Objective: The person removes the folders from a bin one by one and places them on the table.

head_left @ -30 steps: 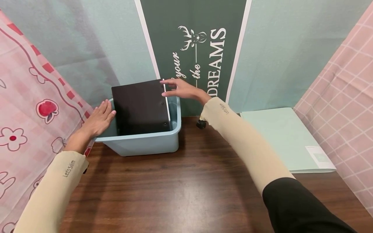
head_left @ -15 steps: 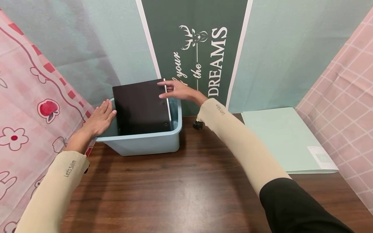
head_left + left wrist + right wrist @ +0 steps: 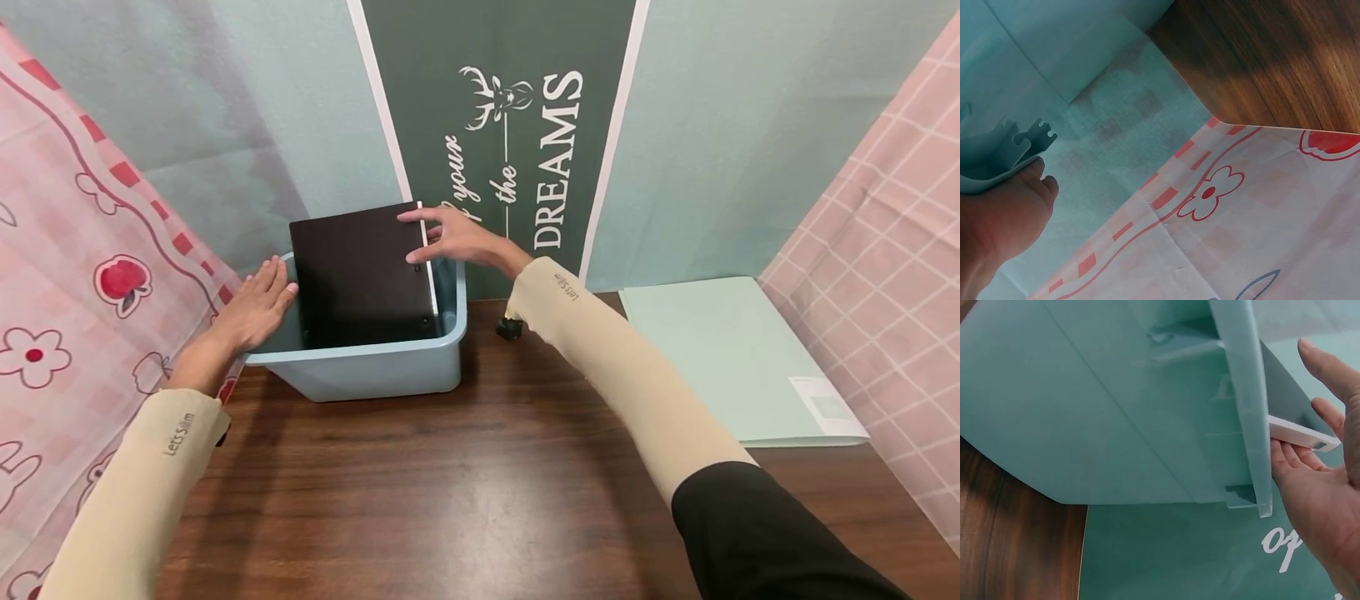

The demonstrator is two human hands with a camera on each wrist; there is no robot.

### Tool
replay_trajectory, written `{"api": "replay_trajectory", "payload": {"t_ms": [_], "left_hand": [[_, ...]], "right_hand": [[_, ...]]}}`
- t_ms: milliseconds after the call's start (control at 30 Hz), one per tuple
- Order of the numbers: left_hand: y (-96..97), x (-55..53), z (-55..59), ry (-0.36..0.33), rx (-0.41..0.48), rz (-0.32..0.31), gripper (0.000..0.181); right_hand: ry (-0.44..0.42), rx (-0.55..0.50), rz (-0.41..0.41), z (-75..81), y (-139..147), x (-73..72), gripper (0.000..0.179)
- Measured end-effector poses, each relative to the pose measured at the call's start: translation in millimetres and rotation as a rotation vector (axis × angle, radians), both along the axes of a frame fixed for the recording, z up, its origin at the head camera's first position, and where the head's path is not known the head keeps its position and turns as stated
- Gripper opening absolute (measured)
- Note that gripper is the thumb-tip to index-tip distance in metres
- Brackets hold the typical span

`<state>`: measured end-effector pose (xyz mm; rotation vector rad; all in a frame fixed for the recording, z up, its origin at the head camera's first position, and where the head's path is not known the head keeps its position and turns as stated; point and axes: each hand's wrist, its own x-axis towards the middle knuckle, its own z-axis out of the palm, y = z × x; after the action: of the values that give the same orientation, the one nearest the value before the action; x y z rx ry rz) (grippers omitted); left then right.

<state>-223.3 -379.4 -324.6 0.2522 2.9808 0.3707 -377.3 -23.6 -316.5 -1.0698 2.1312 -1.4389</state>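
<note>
A black flat panel (image 3: 352, 275) with a white side edge and two small round studs leans in a light blue plastic bin (image 3: 360, 373), its top standing above the rim. My left hand (image 3: 257, 304) lies over the bin's left rim with fingers extended; in the left wrist view it shows beside the bin wall (image 3: 991, 169). My right hand (image 3: 461, 240) straddles the panel's right edge, index finger and thumb in front. In the right wrist view, the other fingers (image 3: 1297, 456) lie under the white edge (image 3: 1302, 433), and the thumb stands apart from the panel.
A pale green folder (image 3: 720, 358) with a white label lies at the right of the brown wooden table (image 3: 465, 483). A green printed cloth (image 3: 495, 50) hangs behind the bin. Pink patterned cloths (image 3: 67, 250) border both sides, close to the bin at left.
My right hand has moved slightly left and further over the panel's edge; its thumb is lower on the front. My left hand, the panel and the bin have stayed put.
</note>
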Motion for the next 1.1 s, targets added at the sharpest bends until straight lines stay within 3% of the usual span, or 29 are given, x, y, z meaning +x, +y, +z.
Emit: {"api": "replay_trajectory", "payload": {"t_ms": [267, 733, 1100], "left_hand": [[0.3, 0.3, 0.4, -0.005, 0.002, 0.002, 0.075], [1.8, -0.7, 0.2, -0.014, 0.014, 0.001, 0.074], [0.1, -1.4, 0.0, -0.004, 0.052, -0.005, 0.080]], "right_hand": [[0.105, 0.079, -0.012, -1.5, -5.6, 8.2, 0.071], [0.128, 0.108, 0.046, -1.0, -17.6, 17.0, 0.072], [0.186, 0.125, -0.030, -1.0, -26.8, 19.8, 0.059]]}}
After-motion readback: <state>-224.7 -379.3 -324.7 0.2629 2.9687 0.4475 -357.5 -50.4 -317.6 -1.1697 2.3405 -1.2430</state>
